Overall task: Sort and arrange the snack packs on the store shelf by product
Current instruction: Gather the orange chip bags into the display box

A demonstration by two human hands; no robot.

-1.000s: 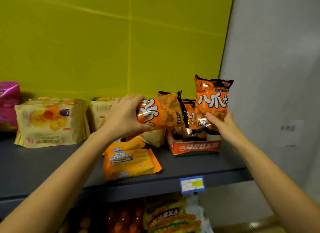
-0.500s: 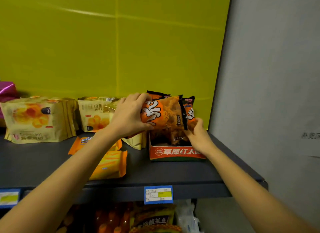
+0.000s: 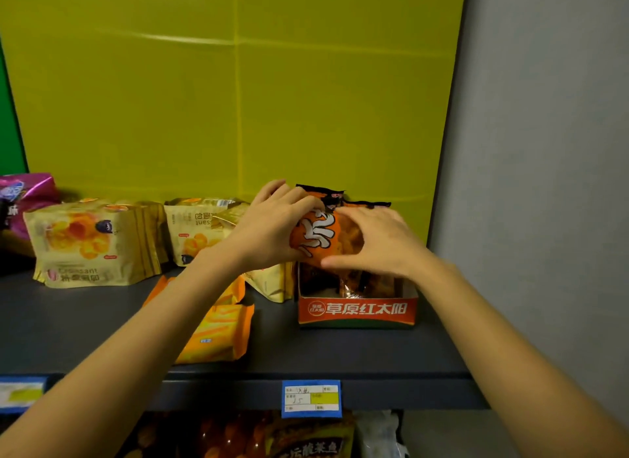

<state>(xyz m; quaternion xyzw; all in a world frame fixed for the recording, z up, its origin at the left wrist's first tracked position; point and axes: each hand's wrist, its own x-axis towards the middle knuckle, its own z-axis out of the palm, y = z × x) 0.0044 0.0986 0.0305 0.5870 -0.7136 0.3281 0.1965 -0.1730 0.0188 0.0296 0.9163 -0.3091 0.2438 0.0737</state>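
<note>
The orange snack pack [image 3: 321,234] looks light and puffed with air, its foil film soft, crinkly and probably slick. Squeezing the middle would likely crush the crisp pieces inside. By my judgement the safer hold is at the sides or along the sealed black top edge, with just enough pressure to steer it.

It sits right of centre in the frame, between both hands and directly above the red display carton [image 3: 357,309] on the dark shelf [image 3: 340,352]. The left hand [image 3: 272,229] wraps the pack's left side and top, fingers curled over it. The right hand [image 3: 377,241] lies across its right face with fingers spread and the thumb underneath, so both hands are closed on the same pack. More orange packs stand in the carton behind and below it; how far the held pack has sunk among them is hidden by the hands.

To the left lie flat cheese cracker packs [image 3: 218,335] and upright croissant bags [image 3: 92,243], well apart from the carton.
</note>
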